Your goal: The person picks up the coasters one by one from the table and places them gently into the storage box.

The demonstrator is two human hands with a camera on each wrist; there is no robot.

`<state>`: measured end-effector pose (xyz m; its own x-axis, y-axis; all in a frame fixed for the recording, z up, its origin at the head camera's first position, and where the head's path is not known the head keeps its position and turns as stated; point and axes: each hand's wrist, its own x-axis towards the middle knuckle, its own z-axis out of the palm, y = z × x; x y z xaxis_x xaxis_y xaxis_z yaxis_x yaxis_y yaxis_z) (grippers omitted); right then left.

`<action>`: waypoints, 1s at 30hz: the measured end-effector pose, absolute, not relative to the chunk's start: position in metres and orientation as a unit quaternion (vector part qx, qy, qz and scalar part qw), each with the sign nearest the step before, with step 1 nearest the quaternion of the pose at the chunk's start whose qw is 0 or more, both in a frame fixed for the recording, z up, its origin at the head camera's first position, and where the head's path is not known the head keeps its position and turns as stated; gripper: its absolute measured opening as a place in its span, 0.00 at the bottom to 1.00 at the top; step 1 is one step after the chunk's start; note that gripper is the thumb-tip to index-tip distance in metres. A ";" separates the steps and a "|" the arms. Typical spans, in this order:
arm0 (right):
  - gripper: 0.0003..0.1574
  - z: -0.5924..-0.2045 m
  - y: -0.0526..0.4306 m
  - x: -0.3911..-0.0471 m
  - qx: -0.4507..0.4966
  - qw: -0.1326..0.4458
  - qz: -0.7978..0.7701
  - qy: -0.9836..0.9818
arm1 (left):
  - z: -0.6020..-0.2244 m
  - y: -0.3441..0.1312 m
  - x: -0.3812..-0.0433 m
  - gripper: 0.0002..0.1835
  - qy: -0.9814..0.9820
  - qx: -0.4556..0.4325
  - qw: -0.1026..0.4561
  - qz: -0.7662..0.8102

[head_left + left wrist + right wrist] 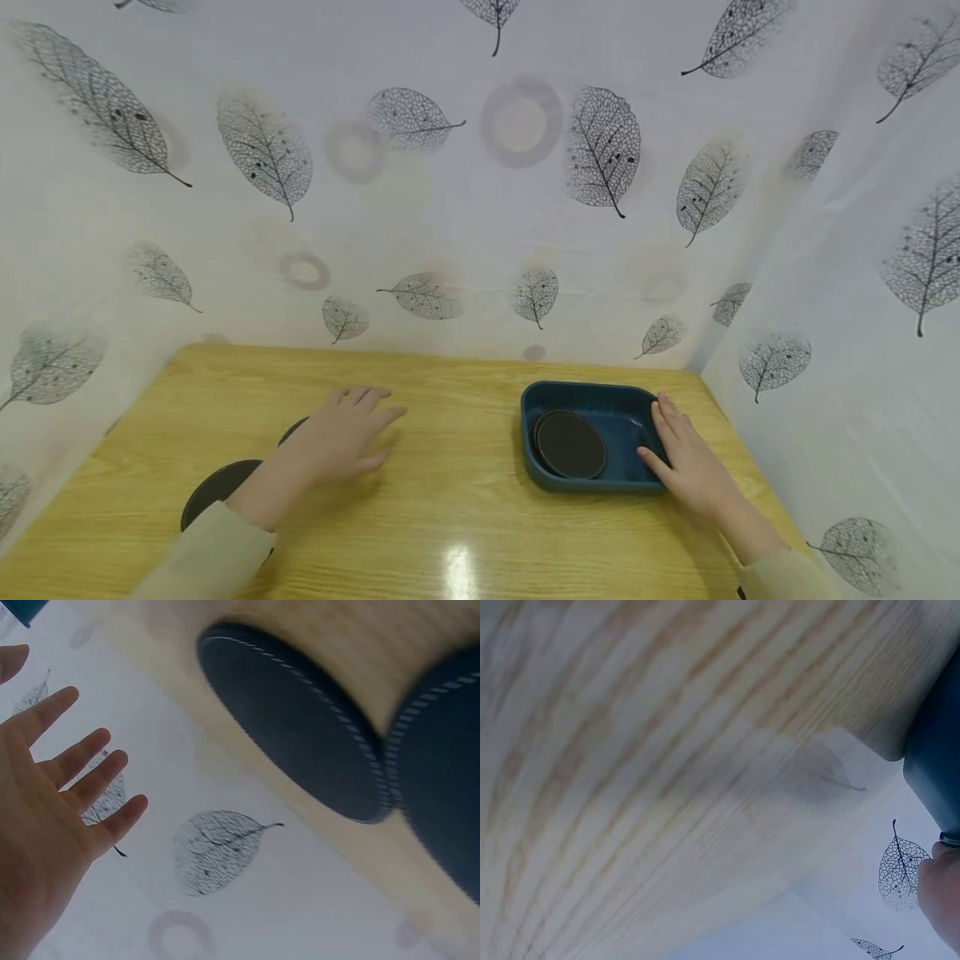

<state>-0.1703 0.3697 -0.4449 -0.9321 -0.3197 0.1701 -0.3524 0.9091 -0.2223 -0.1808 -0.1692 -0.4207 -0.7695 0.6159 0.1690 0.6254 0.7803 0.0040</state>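
A dark blue rectangular tray (600, 398) sits on the wooden table at the right, and dark round discs (568, 444) lie stacked in its left half. My right hand (686, 454) rests with straight fingers on the tray's right rim. In the right wrist view only the tray's edge (937, 765) and a fingertip (941, 892) show. My left hand (341, 433) is spread flat, palm down, over the table left of centre and holds nothing. Its open palm (52, 802) shows in the left wrist view. Two more dark discs (217, 492) (294, 428) lie on the table, partly hidden under my left forearm, and they show as a near disc (292, 727) and a far disc (442, 765).
The wooden table (465, 517) is enclosed at the back and both sides by a white curtain printed with grey leaves (600, 150). Bare wood lies between my two hands and toward the front edge.
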 end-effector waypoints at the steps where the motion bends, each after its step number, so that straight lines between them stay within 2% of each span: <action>1: 0.52 -0.445 0.370 -0.170 0.172 0.066 0.126 -0.975 | -0.422 -0.173 -0.179 0.30 -0.942 -0.324 0.080 -0.034; 12: 0.52 -0.448 0.371 -0.171 0.169 0.061 0.124 -0.976 | -0.440 -0.209 -0.172 0.30 -0.954 -0.284 0.081 -0.048; 30: 0.52 -0.446 0.370 -0.171 0.169 0.060 0.131 -0.975 | -0.453 -0.225 -0.171 0.41 -0.967 -0.249 0.006 -0.057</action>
<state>-0.1712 0.3705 -0.4458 -0.9359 -0.3133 0.1609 -0.3446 0.9089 -0.2346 -0.1711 -0.2250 -0.4534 -0.8759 0.4809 0.0394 0.4822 0.8694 0.1084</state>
